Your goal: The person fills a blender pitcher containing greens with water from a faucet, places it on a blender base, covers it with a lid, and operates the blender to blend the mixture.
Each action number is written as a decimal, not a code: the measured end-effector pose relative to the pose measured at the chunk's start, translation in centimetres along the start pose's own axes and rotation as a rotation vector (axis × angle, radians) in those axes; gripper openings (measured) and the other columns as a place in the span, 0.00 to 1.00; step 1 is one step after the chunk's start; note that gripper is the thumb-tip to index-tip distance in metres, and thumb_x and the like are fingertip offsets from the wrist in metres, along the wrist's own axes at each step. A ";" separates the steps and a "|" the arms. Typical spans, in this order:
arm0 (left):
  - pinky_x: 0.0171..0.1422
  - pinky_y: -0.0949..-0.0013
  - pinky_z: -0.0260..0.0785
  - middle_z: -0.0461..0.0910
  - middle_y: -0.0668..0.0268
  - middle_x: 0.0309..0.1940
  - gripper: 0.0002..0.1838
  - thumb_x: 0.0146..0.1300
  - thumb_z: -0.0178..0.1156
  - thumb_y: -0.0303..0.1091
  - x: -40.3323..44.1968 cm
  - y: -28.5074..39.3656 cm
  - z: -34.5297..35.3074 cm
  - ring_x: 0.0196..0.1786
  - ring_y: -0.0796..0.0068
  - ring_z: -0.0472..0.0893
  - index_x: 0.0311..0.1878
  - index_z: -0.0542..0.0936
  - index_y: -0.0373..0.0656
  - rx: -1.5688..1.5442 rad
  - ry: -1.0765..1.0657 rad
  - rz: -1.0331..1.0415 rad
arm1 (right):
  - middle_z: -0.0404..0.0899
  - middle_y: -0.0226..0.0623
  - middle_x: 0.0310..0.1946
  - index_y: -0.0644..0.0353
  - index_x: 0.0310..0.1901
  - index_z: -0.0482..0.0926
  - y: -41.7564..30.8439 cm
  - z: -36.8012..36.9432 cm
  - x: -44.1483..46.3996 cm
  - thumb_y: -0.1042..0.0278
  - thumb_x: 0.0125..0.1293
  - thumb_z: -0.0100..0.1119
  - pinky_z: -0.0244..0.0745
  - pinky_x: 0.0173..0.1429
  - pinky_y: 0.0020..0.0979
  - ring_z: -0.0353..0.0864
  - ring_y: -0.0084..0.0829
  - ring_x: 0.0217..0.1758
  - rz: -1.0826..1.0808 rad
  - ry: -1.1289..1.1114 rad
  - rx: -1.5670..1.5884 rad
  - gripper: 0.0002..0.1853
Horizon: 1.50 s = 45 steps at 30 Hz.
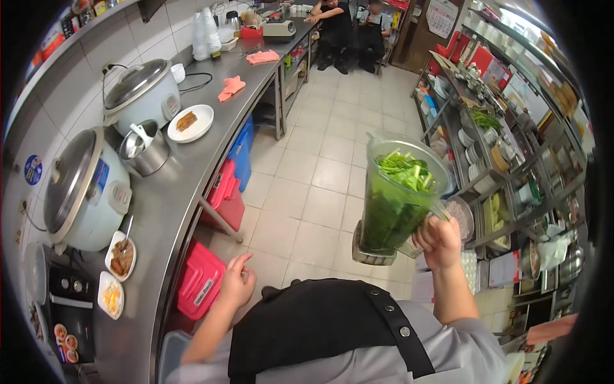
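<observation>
A clear blender jar (376,208) packed with chopped leafy greens (406,171) is held up in front of me, tilted slightly, over the tiled floor. My right hand (439,239) wraps round its handle. The jar has no lid on, and green stems show at its rim. My left hand (238,280) hangs free at my side, its fingers loosely apart and nothing in them. It is nearest to the red lidded bin (199,280) under the steel counter.
Along the left runs a steel counter (192,153) with two rice cookers (89,192), a metal pot (146,153), a plate of food (190,123) and two small dishes (111,294). Shelving with crockery (476,166) lines the right. Two people (336,29) are at the far end.
</observation>
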<state>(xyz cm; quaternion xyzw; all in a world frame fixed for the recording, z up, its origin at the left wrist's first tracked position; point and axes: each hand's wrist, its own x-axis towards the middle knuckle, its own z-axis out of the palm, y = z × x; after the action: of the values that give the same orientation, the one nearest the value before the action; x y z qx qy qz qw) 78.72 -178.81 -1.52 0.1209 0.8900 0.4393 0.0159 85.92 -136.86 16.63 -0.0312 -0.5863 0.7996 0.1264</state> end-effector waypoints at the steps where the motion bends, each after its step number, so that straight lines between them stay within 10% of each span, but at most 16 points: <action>1: 0.45 0.63 0.75 0.77 0.53 0.50 0.21 0.61 0.57 0.26 2.9 0.4 0.5 0.41 0.62 0.82 0.59 0.76 0.42 -0.001 -0.047 0.017 | 0.55 0.23 0.09 0.51 0.21 0.61 -0.1 -0.7 1.5 0.68 0.68 0.48 0.52 0.20 0.29 0.51 0.20 0.10 -0.013 0.027 -0.002 0.16; 14: 0.54 0.59 0.75 0.77 0.53 0.56 0.23 0.61 0.59 0.31 37.0 5.0 10.3 0.45 0.58 0.83 0.61 0.75 0.44 0.173 -0.203 0.196 | 0.56 0.24 0.10 0.53 0.19 0.61 0.7 -12.7 26.7 0.68 0.67 0.51 0.54 0.20 0.29 0.52 0.20 0.10 -0.155 0.095 -0.016 0.17; 20: 0.55 0.59 0.75 0.77 0.52 0.57 0.24 0.62 0.61 0.33 45.9 6.7 12.7 0.47 0.57 0.83 0.62 0.75 0.44 0.241 -0.284 -0.068 | 0.57 0.23 0.10 0.54 0.21 0.63 2.0 -18.4 43.1 0.74 0.68 0.49 0.54 0.21 0.28 0.52 0.20 0.11 -0.117 -0.026 0.045 0.16; 37: 0.53 0.62 0.75 0.77 0.53 0.55 0.23 0.59 0.62 0.27 83.8 3.8 15.9 0.48 0.59 0.82 0.60 0.76 0.42 0.209 0.124 -0.024 | 0.54 0.22 0.09 0.48 0.18 0.57 1.7 -17.7 85.3 0.62 0.70 0.49 0.57 0.21 0.28 0.54 0.20 0.10 -0.179 -0.170 -0.016 0.21; 45: 0.68 0.54 0.66 0.77 0.51 0.57 0.21 0.61 0.56 0.28 110.1 2.3 10.5 0.62 0.48 0.74 0.58 0.77 0.37 0.373 0.496 0.048 | 0.53 0.21 0.09 0.47 0.19 0.57 1.8 -17.5 102.3 0.61 0.70 0.47 0.59 0.22 0.28 0.54 0.19 0.10 -0.151 -0.195 -0.006 0.20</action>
<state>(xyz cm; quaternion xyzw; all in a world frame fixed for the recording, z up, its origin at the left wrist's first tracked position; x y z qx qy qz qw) -26.21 -144.06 2.46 0.0320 0.9288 0.2849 -0.2348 -9.74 -96.66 19.51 0.0903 -0.5988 0.7853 0.1287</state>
